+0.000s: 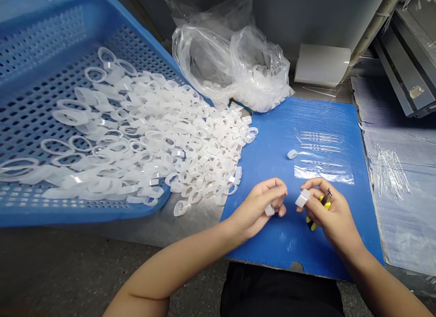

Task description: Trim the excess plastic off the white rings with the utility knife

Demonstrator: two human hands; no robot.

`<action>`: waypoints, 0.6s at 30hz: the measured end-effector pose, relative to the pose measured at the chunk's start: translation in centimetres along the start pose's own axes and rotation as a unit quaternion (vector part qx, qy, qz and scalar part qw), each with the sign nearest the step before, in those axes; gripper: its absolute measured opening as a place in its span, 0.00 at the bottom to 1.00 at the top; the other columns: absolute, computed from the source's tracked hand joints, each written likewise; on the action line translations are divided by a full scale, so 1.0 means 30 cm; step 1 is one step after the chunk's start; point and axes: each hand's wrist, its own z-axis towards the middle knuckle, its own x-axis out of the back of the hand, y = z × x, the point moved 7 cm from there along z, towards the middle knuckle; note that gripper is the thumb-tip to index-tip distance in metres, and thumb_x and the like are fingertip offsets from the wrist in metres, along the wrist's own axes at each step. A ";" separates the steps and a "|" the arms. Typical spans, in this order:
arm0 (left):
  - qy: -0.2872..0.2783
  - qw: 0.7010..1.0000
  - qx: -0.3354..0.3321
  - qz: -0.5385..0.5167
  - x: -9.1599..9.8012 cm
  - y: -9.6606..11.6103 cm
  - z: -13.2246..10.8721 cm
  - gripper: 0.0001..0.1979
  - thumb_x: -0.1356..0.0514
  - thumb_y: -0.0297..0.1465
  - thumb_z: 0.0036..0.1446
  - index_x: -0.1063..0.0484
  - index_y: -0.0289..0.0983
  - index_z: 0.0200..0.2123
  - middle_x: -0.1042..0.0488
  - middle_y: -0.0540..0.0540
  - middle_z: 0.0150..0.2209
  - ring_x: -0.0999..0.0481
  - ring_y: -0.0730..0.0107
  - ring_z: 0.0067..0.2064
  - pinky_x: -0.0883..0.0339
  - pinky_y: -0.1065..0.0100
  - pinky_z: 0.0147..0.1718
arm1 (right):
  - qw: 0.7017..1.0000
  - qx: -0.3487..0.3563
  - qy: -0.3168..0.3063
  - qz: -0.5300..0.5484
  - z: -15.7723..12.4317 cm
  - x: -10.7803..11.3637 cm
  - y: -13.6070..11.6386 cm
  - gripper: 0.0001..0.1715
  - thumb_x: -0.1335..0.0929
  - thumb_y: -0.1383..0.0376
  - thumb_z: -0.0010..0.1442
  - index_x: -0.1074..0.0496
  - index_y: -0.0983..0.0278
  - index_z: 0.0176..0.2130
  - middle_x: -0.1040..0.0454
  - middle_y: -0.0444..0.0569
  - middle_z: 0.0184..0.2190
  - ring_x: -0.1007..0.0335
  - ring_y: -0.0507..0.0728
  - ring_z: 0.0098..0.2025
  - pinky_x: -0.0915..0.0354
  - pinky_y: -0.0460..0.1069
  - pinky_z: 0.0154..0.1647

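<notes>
My left hand [264, 205] is curled over the blue board [272, 244], with a small white translucent plastic ring [269, 210] held in its lower fingers. Thumb and index finger of my right hand [325, 205] pinch another white ring [302, 198]. Tucked in the palm of that same hand are small yellow-and-black nippers [314, 223], their metal jaws pointing up. A single loose ring [292, 154] lies on the board beyond my hands. Beside it is a clear plastic sheet [323, 175] bearing several thin clear pieces [320, 148].
At left a tilted blue perforated basket [102, 217] spills a heap of white rings [211, 158] onto the metal table. Behind stands a clear plastic bag [235, 67] containing more rings. Thin clear pieces [391, 171] lie piled at right, below a grey metal rack [405, 67].
</notes>
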 end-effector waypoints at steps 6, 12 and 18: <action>-0.018 0.948 -0.116 0.294 -0.034 0.088 -0.058 0.10 0.36 0.34 0.52 0.30 0.37 0.37 0.46 0.60 0.17 0.46 0.80 0.20 0.50 0.73 0.23 | 0.999 -0.040 -0.027 -0.009 -0.008 -0.010 0.017 0.09 0.31 0.60 0.58 0.35 0.62 0.35 0.33 0.36 0.18 0.50 0.46 0.16 0.53 0.42 0.16; -0.003 0.958 -0.097 0.271 -0.016 0.086 -0.044 0.12 0.35 0.38 0.51 0.29 0.35 0.28 0.41 0.57 0.17 0.45 0.81 0.19 0.52 0.73 0.21 | 0.995 -0.063 -0.072 0.021 -0.008 -0.037 0.022 0.15 0.30 0.55 0.57 0.35 0.62 0.34 0.31 0.39 0.19 0.53 0.45 0.14 0.56 0.42 0.14; -0.041 0.999 -0.016 0.032 -0.014 0.039 -0.019 0.22 0.31 0.46 0.44 0.33 0.34 0.27 0.36 0.55 0.20 0.42 0.83 0.16 0.52 0.76 0.16 | 0.986 -0.077 -0.108 0.104 -0.009 -0.057 0.027 0.18 0.29 0.53 0.57 0.35 0.64 0.34 0.27 0.43 0.20 0.57 0.43 0.12 0.59 0.42 0.13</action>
